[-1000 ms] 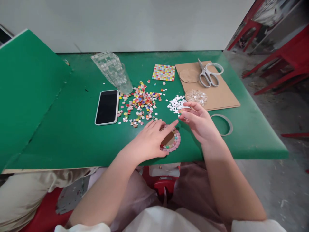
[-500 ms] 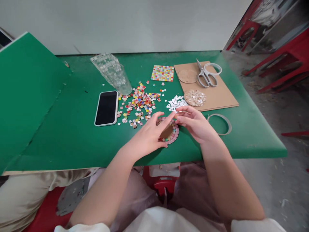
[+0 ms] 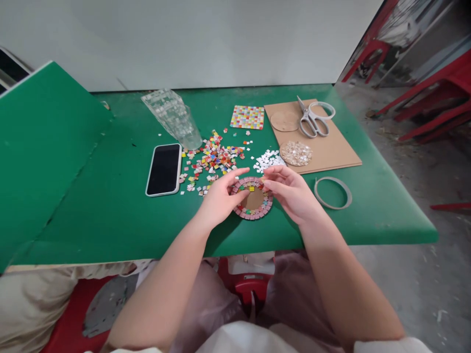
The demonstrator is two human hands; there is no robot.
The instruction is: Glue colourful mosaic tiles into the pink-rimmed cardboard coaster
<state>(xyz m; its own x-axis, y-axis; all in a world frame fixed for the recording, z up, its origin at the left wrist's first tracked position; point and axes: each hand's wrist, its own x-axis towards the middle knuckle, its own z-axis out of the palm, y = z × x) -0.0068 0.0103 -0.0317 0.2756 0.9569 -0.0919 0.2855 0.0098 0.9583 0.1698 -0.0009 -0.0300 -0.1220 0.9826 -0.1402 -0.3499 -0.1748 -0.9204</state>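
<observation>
A round cardboard coaster (image 3: 253, 200) lies on the green table, ringed with pink tiles and an inner band of mixed colours; its centre is bare brown. One yellow tile (image 3: 251, 188) sits near the far side of the inner band. At the coaster's left edge, my left hand (image 3: 220, 200) grips it, thumb on top and fingers along the far rim. My right hand (image 3: 290, 193) is at the upper right edge, thumb and fingertips pinched together; whatever is between them is too small to make out. Beyond are a colourful pile of tiles (image 3: 217, 156) and white tiles (image 3: 269, 160).
A phone (image 3: 164, 169) and a clear bag of tiles (image 3: 171, 117) lie to the left. Scissors (image 3: 312, 122), a tile-covered disc (image 3: 296, 153) and cardboard sheets (image 3: 334, 152) are at right, near a coiled strip (image 3: 349, 196). A square mosaic (image 3: 248, 117) lies farther back.
My left thumb has moved from the near rim onto the coaster's top, and the left hand has drawn leftward, away from my right fingertips. More of the coaster and the yellow tile now show.
</observation>
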